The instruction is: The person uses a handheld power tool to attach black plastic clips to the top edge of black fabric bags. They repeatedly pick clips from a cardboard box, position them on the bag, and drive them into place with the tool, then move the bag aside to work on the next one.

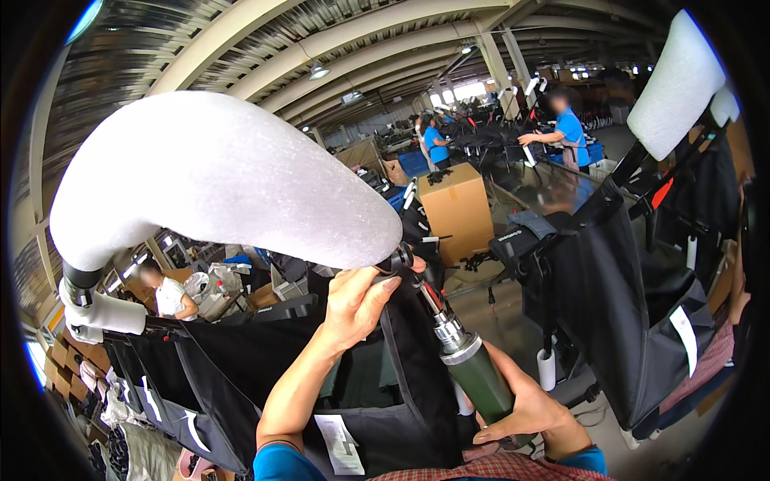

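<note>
My right hand point(533, 405) is wrapped round a green power screwdriver point(485, 381) with a silver collar. Its bit slants up to a black joint point(396, 261) at the right end of a curved handlebar point(216, 176) wrapped in white foam. Closed at that joint, the fingers of my left hand point(354, 306) grip it just under the foam. Below the handlebar hangs a black fabric body point(421, 361), probably of a stroller or wagon. A white paper label point(340, 445) is attached to its near side. Whether a screw sits at the bit's tip is hidden.
To the right stands a similar black fabric frame point(593, 297) with a white foam-wrapped handle point(676, 88). Beyond my hands is a cardboard box point(455, 212). People in blue shirts point(569, 128) work farther back; a person in white point(170, 297) is at the left.
</note>
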A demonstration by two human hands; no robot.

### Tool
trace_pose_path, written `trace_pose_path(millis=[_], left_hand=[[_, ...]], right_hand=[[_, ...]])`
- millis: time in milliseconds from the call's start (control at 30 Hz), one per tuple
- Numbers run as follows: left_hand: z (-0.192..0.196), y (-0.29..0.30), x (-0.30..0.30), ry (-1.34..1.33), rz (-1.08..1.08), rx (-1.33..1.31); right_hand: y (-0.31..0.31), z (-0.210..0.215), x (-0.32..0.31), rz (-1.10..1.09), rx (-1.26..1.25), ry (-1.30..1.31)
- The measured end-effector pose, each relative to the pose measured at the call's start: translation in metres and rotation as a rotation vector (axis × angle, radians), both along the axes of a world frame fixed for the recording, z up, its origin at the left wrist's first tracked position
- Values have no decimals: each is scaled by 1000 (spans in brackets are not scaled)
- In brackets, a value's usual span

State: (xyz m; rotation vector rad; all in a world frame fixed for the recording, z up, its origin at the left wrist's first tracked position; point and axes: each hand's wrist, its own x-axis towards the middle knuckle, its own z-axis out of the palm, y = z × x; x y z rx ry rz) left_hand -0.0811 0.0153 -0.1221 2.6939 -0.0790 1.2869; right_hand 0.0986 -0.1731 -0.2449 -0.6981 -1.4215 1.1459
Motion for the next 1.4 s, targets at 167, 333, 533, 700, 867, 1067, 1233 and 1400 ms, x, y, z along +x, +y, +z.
trace_pose_path(millis=[167, 333, 533, 700, 867, 1067, 1233, 1400], left_hand=[[-9, 1, 9, -156, -82, -6], [-11, 4, 6, -126, -39, 75], [-16, -1, 12, -200, -38, 26], [-33, -10, 22, -376, 97, -32], [-32, -15, 23, -428, 88, -8], [-30, -16, 28, -409, 92, -43], [-29, -20, 29, -409, 101, -48], [-31, -23, 28, -361, 137, -159]], right_hand=[[-1, 2, -7, -59, 53, -121], [1, 7, -16, -106, 94, -160], [-4, 9, -34, -10, -22, 31], [-22, 26, -46, 113, -189, 319], [-28, 36, -58, 154, -282, 440], [-30, 44, -66, 13, -297, 339], [-32, 54, -64, 7, -296, 304], [-30, 49, -54, 0, -208, 193]])
